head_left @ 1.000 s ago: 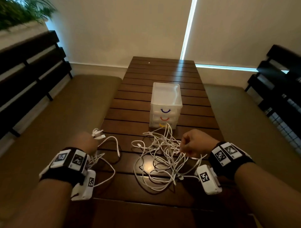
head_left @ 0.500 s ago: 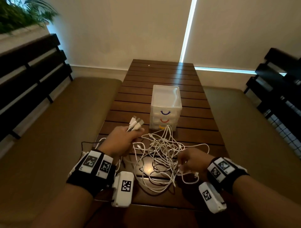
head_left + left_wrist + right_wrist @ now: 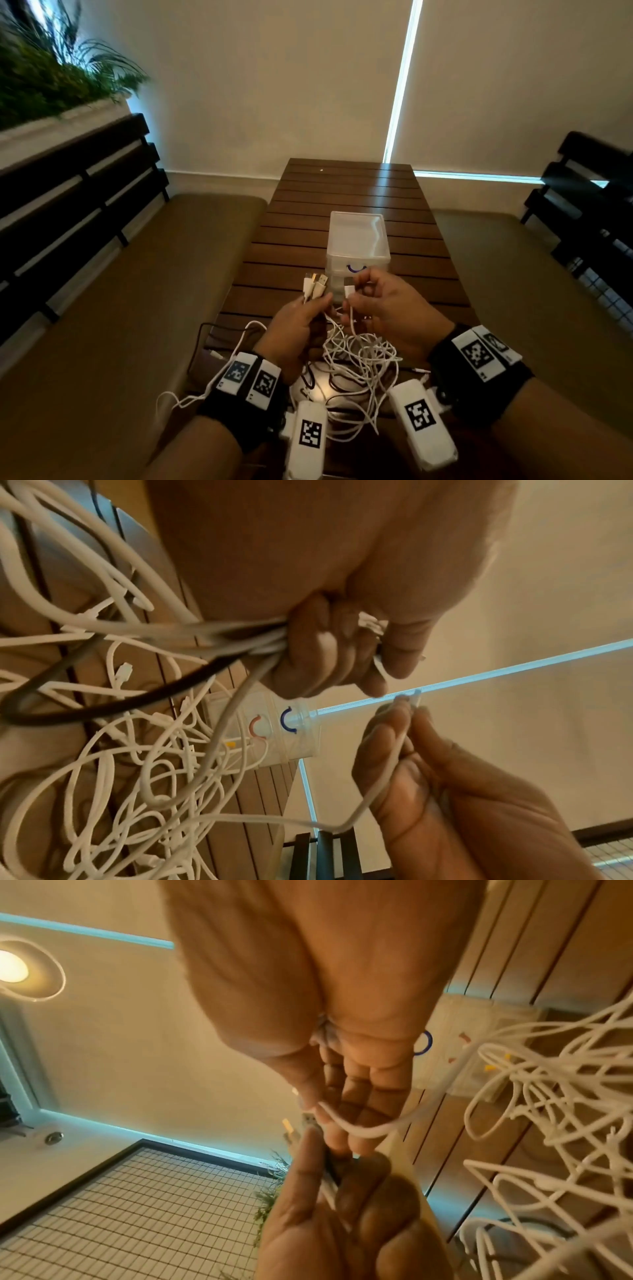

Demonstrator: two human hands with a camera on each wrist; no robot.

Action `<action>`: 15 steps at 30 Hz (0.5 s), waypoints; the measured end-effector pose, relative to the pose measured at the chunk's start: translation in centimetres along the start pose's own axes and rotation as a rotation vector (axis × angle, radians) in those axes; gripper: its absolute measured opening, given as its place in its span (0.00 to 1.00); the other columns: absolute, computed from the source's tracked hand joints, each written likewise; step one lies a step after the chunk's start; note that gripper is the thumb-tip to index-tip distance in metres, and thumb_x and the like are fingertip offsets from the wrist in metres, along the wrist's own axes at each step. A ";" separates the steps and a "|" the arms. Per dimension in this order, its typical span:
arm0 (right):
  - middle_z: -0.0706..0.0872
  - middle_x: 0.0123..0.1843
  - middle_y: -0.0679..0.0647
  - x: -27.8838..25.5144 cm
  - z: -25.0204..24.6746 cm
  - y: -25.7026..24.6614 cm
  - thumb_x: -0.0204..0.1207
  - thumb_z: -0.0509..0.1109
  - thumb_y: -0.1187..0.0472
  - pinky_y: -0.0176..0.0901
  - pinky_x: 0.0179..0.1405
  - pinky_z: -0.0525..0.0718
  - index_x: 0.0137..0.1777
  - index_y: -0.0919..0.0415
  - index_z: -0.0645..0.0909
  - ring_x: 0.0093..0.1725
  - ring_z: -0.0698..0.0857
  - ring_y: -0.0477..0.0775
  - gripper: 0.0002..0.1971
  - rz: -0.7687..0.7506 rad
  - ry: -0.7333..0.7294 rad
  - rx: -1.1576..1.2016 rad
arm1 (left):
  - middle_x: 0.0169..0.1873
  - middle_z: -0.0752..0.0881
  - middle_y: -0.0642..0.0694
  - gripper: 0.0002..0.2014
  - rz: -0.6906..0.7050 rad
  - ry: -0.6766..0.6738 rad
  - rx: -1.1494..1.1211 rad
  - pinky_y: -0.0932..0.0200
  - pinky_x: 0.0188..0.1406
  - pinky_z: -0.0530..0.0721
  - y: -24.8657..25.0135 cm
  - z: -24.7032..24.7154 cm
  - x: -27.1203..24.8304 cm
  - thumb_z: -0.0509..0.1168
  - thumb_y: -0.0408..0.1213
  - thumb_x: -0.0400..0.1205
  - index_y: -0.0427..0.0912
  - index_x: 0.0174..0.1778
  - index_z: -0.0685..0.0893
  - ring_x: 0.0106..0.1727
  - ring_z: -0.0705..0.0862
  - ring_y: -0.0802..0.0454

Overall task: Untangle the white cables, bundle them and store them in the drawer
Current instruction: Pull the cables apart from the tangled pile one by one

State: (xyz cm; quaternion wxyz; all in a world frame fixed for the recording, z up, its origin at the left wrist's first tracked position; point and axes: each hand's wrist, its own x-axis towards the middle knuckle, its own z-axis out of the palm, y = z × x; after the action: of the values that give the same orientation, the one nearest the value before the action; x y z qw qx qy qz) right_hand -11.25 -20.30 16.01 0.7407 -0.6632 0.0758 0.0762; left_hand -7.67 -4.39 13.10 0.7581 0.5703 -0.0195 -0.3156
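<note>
Both grips closed on cable ends, raised above the tabletop [image 3: 346, 192]. Left hand [image 3: 294, 329] fists a gathered bunch of white cables, fingers [image 3: 318, 653] curled round them; three USB plugs [image 3: 314, 284] stick up out of the fist, tips pointing far. Right hand [image 3: 394, 308] pinches a single white plug [image 3: 348, 290] between thumb and fingertips, its cord dropping past the palm; remaining fingers loosely curled. Hands just beside each other, plugs near but apart.

Largest to smallest:

Tabletop: dark slatted wood, running far toward a pale wall. Brown cushioned benches [image 3: 137, 291] to left and right of it, dark slatted backrests behind them. Green plants [image 3: 51, 78] far left, above the left backrest.

Drawer unit [image 3: 358, 240]: small, clear plastic, standing mid-tabletop just beyond the hands. Blue curved handle on the top drawer, pink on the next, a yellow one lowest, seen from the left wrist view. Drawers look closed, though the hands hide part of the front.

White cables [image 3: 356, 370]: a loose tangle of loops on the near tabletop, under and between the wrists, with strands rising to both hands. One strand trails off the near left edge. Not bundled; none in a drawer.

Black cable [image 3: 205, 342]: thin, lies at the left of the tangle; one black strand passes by the left fist.
</note>
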 end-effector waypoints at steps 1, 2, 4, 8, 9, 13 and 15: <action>0.82 0.48 0.65 0.0 0.4 0.0 0.80 0.64 0.75 0.55 0.43 0.87 0.63 0.69 0.74 0.39 0.87 0.56 0.13 -0.011 -0.002 0.008 | 0.18 0.69 0.53 0.10 0.012 -0.009 0.005 0.68 0.12 0.62 -0.1 0.1 -0.1 0.61 0.43 0.84 0.43 0.39 0.77 0.15 0.64 0.59; 0.82 0.50 0.66 0.0 0.7 0.1 0.78 0.65 0.77 0.53 0.42 0.88 0.62 0.68 0.76 0.39 0.88 0.56 0.14 -0.023 0.002 0.010 | 0.20 0.73 0.52 0.10 0.018 -0.009 0.010 0.68 0.14 0.65 -0.2 0.1 -0.2 0.62 0.44 0.84 0.41 0.44 0.79 0.16 0.68 0.59; 0.81 0.49 0.65 -0.1 1.2 -0.1 0.76 0.68 0.79 0.50 0.39 0.89 0.58 0.67 0.79 0.38 0.89 0.55 0.14 -0.059 0.047 -0.019 | 0.29 0.80 0.46 0.17 0.028 -0.004 0.017 0.64 0.21 0.73 -0.4 -0.1 -0.1 0.67 0.48 0.79 0.38 0.55 0.83 0.24 0.76 0.54; 0.81 0.47 0.67 0.0 1.8 0.5 0.71 0.76 0.74 0.52 0.38 0.91 0.55 0.67 0.76 0.38 0.87 0.56 0.16 -0.147 0.243 -0.182 | 0.32 0.79 0.42 0.18 0.055 0.022 0.013 0.64 0.19 0.68 -0.5 0.0 0.1 0.66 0.51 0.80 0.37 0.52 0.87 0.25 0.74 0.54; 0.82 0.49 0.68 0.0 1.9 0.7 0.70 0.78 0.71 0.51 0.37 0.91 0.54 0.67 0.75 0.39 0.87 0.58 0.17 -0.156 0.273 -0.206 | 0.32 0.82 0.42 0.18 0.053 0.023 0.007 0.64 0.20 0.69 -0.5 0.0 0.2 0.66 0.51 0.81 0.38 0.49 0.88 0.26 0.77 0.53; 0.85 0.36 0.57 0.3 2.2 1.3 0.77 0.73 0.52 0.47 0.32 0.87 0.53 0.66 0.75 0.31 0.86 0.52 0.17 -0.019 0.195 -0.231 | 0.41 0.87 0.35 0.25 0.080 0.012 -0.008 0.59 0.28 0.78 -0.4 0.2 0.4 0.64 0.56 0.78 0.34 0.49 0.87 0.38 0.84 0.41; 0.83 0.34 0.55 0.3 2.4 1.8 0.81 0.65 0.46 0.47 0.33 0.84 0.53 0.66 0.78 0.30 0.82 0.48 0.20 -0.026 0.099 -0.369 | 0.32 0.89 0.39 0.24 0.086 0.054 0.012 0.59 0.25 0.82 0.0 0.5 0.4 0.62 0.57 0.80 0.36 0.43 0.86 0.30 0.86 0.47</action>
State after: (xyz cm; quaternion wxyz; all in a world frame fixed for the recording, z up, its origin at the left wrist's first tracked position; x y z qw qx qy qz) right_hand -11.35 -17.71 14.42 0.6029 -0.7916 0.0881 0.0464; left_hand -7.53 -4.96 13.18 0.7678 0.5820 -0.0254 -0.2668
